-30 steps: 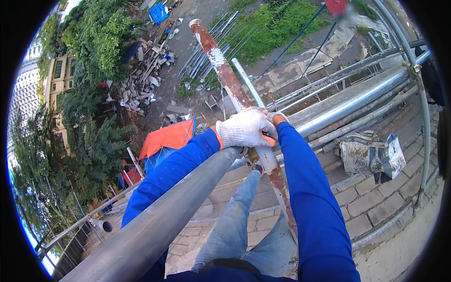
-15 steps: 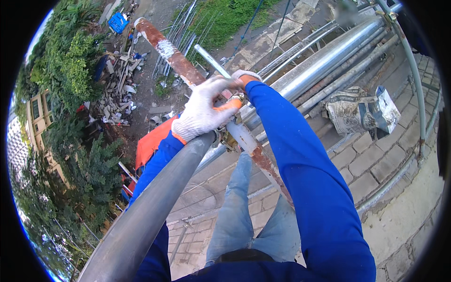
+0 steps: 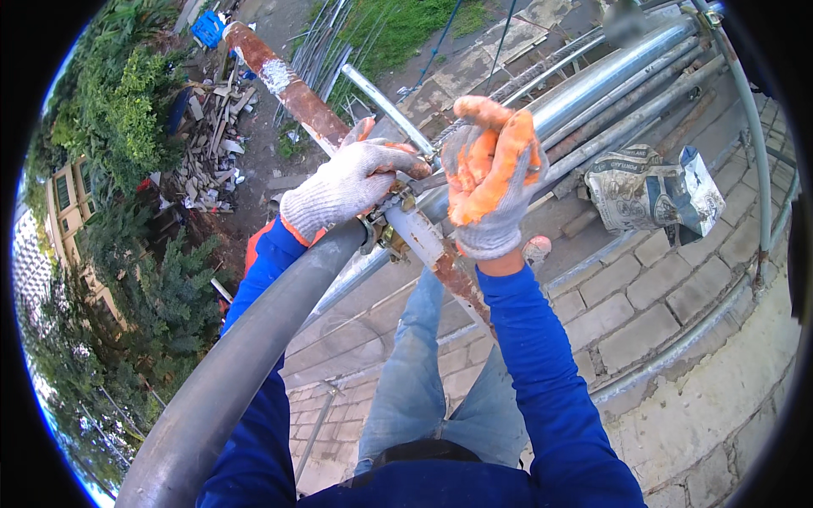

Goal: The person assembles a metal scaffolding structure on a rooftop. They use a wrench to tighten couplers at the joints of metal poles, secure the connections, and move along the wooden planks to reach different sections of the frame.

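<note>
Head view: the person looks down from a height over their own blue sleeves and jeans. The left hand (image 3: 351, 182), in a grey knit glove with an orange cuff, lies over the scaffold coupler (image 3: 391, 230) where two tubes cross; its fingers (image 3: 398, 161) are curled down together over the joint and rest on the metal there, though whether they truly clamp it cannot be told. The right hand (image 3: 491, 173), in a grey glove with an orange coated palm, is raised just beside the joint with the palm turned toward the camera; its fingers (image 3: 517, 152) are bent and slightly apart and close on nothing.

The coupler sits at the crossing of a thick grey steel tube (image 3: 246, 364), which runs from the lower left edge up to the joint, and a rusty scaffold pole (image 3: 288, 85), which slants from the upper left down between the two forearms. A thinner bright tube (image 3: 385, 106) leaves the joint toward the top of the picture.

To the right of the hands a bundle of long galvanised pipes (image 3: 610, 80) lies on a brick-paved ledge (image 3: 644, 313), and a crumpled paper cement sack (image 3: 652, 190) lies near them, well apart from the hands. Far below at the upper left are a heap of timber scraps and rubble (image 3: 207, 152), a blue crate (image 3: 207, 27) and green trees (image 3: 118, 127); a yellowish building (image 3: 68, 203) shows at the left rim.
</note>
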Demonstrator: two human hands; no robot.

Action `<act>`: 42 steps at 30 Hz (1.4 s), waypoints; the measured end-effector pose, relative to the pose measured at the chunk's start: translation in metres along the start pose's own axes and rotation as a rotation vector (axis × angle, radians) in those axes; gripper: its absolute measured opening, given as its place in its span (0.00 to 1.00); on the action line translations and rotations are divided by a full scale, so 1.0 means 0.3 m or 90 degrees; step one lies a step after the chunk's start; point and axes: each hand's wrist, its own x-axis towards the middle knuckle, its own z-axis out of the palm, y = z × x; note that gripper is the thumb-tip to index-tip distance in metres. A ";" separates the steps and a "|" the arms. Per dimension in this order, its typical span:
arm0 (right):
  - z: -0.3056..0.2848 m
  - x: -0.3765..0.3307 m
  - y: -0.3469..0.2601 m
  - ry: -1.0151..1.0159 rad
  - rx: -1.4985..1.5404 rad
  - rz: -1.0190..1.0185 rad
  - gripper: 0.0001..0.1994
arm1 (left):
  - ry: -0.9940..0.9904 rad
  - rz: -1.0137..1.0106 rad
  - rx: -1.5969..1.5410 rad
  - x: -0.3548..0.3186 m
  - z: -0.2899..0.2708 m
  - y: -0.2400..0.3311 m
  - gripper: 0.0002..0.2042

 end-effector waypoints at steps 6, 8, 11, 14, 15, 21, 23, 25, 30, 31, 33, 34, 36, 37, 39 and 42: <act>0.000 -0.139 0.000 -0.082 0.012 -0.017 0.27 | 0.014 -0.015 -0.038 0.005 0.010 -0.025 0.18; -0.142 -0.235 0.023 -0.176 0.138 0.082 0.24 | -0.017 -0.020 -0.038 0.002 0.003 -0.030 0.18; -0.229 -0.358 -0.021 -0.164 0.235 0.250 0.18 | -0.015 -0.058 -0.113 0.000 0.023 -0.032 0.18; -0.134 -0.301 -0.073 -0.194 0.105 0.211 0.15 | -0.027 -0.044 -0.039 0.011 0.011 -0.012 0.17; -0.053 -0.225 -0.079 -0.227 0.012 0.154 0.14 | 0.046 -0.035 -0.037 0.008 0.019 -0.028 0.17; 0.261 0.132 0.178 -0.348 -0.327 0.154 0.13 | 0.593 -0.104 -0.227 -0.066 0.075 -0.125 0.23; 0.277 0.208 0.321 -0.346 -0.420 0.348 0.12 | 0.786 -0.105 -0.458 -0.098 0.053 -0.081 0.25; 0.192 0.288 0.524 -0.650 -0.765 0.285 0.08 | 0.821 -0.037 -0.489 -0.135 0.068 -0.114 0.24; 0.163 0.290 0.657 -0.701 -0.809 0.622 0.16 | 0.371 0.016 0.006 -0.178 0.047 -0.076 0.14; 0.136 0.315 0.683 -0.678 -0.893 0.475 0.18 | 0.287 0.083 0.090 -0.107 0.006 -0.019 0.13; 0.159 0.313 0.713 -0.774 -0.962 0.376 0.18 | 0.195 0.003 0.046 -0.091 0.017 -0.006 0.08; 0.160 0.313 0.728 -0.820 -0.996 0.326 0.18 | 0.220 -0.010 0.004 -0.084 0.029 -0.015 0.09; 0.162 0.315 0.757 -0.907 -1.061 0.222 0.17 | 0.241 -0.027 -0.019 -0.078 0.040 -0.036 0.10; 0.143 0.327 0.777 -0.829 -1.051 0.262 0.18 | 0.231 -0.024 0.001 -0.051 0.032 -0.008 0.09; 0.126 0.352 0.793 -0.681 -1.022 0.329 0.21 | 0.213 0.006 0.051 -0.026 0.028 0.029 0.09; 0.153 0.274 0.679 -0.554 -0.975 0.346 0.18 | 0.188 -0.005 0.066 -0.086 0.023 -0.019 0.06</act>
